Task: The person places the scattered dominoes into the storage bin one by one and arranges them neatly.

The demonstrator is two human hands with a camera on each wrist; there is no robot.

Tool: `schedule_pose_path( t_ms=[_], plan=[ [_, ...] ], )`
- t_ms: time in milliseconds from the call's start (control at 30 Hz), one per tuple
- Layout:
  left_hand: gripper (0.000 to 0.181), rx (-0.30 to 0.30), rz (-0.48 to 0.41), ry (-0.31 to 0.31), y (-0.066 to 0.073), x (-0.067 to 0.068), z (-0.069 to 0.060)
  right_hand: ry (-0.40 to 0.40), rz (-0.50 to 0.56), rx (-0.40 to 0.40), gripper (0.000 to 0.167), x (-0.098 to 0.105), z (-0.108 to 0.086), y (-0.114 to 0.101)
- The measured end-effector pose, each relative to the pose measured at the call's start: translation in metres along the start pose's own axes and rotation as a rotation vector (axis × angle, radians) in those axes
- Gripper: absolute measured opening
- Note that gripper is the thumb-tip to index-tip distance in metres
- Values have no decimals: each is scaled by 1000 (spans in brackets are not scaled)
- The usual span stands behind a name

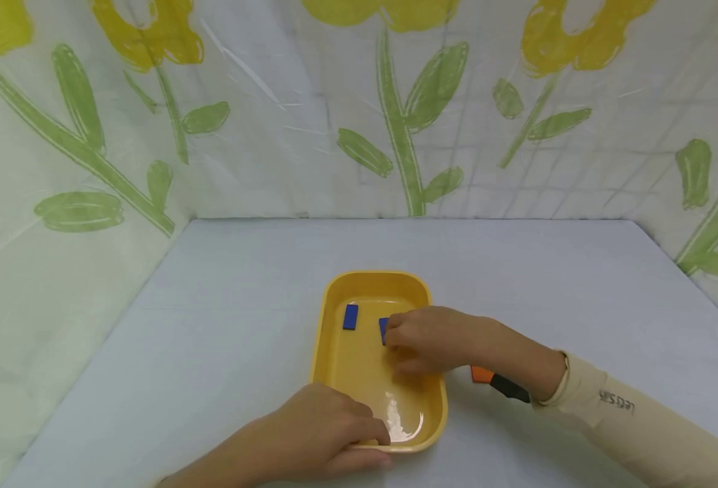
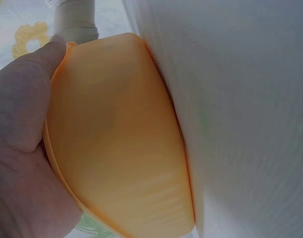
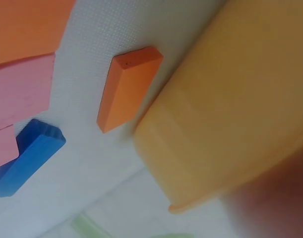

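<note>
A yellow tub (image 1: 359, 369) stands on the table, longer from front to back than across. My left hand (image 1: 325, 430) grips its near-left rim, fingers over the inside and thumb outside. The left wrist view shows that hand against the tub's outer wall. Reaching in over the right side, my right hand (image 1: 434, 339) pinches a blue block (image 1: 383, 330), which the fingers partly cover. Another blue block (image 1: 350, 317) lies on the tub floor to the left, apart from the hand.
Outside the tub, in the right wrist view, lie an orange block (image 3: 129, 91), a blue block (image 3: 27, 158), pink pieces (image 3: 22, 91) and a larger orange piece (image 3: 27, 29). A dark object (image 1: 510, 388) shows under the right wrist. Flower-printed sheeting (image 1: 261, 156) surrounds the table.
</note>
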State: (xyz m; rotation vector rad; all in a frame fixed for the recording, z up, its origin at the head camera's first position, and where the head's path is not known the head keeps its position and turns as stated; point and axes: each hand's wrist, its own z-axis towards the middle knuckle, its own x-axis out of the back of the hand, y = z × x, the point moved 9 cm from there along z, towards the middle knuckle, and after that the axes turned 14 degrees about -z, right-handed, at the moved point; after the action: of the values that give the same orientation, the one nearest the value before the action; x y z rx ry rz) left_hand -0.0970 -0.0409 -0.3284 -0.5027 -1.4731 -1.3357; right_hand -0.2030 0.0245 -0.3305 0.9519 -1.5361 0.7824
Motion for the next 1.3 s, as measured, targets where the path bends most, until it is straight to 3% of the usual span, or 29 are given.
schedule_pose_path(
  t_ms=[367, 767, 1300],
  plan=[
    [30, 8, -25, -8, -1, -1, -1, -11, -9, 8, 18, -5, 8, -1],
    [31, 30, -43, -29, -2, -2, 0, 37, -63, 63, 33, -7, 14, -7],
    [31, 28, -41, -26, -4, -2, -1, 24, -69, 53, 42, -10, 19, -8]
  ],
)
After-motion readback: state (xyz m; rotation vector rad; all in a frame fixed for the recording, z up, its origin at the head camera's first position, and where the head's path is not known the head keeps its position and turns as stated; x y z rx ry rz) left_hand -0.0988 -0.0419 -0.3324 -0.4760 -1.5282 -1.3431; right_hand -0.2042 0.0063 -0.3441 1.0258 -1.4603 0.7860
